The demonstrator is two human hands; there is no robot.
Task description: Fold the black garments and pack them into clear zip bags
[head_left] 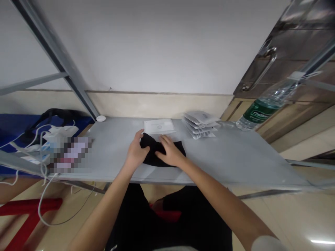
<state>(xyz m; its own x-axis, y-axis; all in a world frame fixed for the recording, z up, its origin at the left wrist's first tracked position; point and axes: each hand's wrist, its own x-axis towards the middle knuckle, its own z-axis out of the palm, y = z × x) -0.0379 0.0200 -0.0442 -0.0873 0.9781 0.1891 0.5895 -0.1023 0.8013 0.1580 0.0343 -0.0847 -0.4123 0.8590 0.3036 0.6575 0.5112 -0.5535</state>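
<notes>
A folded piece of black cloth [151, 158] lies on the grey tabletop in front of me. My left hand [137, 150] is at its left end, thumb on top and fingers round the far corner, closed on the cloth. My right hand [170, 151] rests on the middle of the cloth with its fingers stretched and thumb apart. Just behind the cloth is a flat white packet [159, 126]. What kind of cloth item this is cannot be made out.
A stack of white packets [200, 123] stands at the back right. Further right is a large clear bottle with a green label [261, 111]. White cables and a power strip [62, 131] crowd the left edge, beside a blurred-out object [74, 153]. Metal frame posts [56, 57] rise at the sides.
</notes>
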